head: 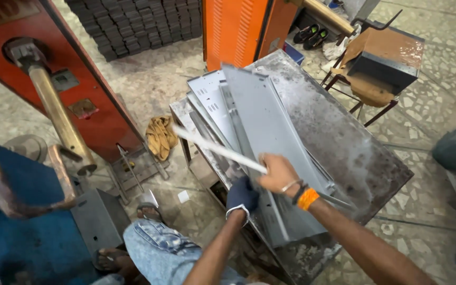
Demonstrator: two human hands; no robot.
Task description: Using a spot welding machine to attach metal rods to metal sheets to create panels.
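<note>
Two hands work a stack of grey metal sheets on a worn desk.

Seen from the head camera: left hand (241, 196), in a dark glove, presses the stack's near edge, fingers curled; whether they grip is unclear. Right hand (279, 173), bare, has fingers clenched around a thin pale rod (215, 149) slanting over the metal sheets (270, 126). They overhang the desk (354, 153); a jolt could slide them onto the sandalled foot (149, 212), or sharp edges cut bare skin.

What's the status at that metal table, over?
Right hand bare, gripping a pale metal strip. Left hand gloved, at the grey sheet-metal panels. Nothing in the way.
</note>
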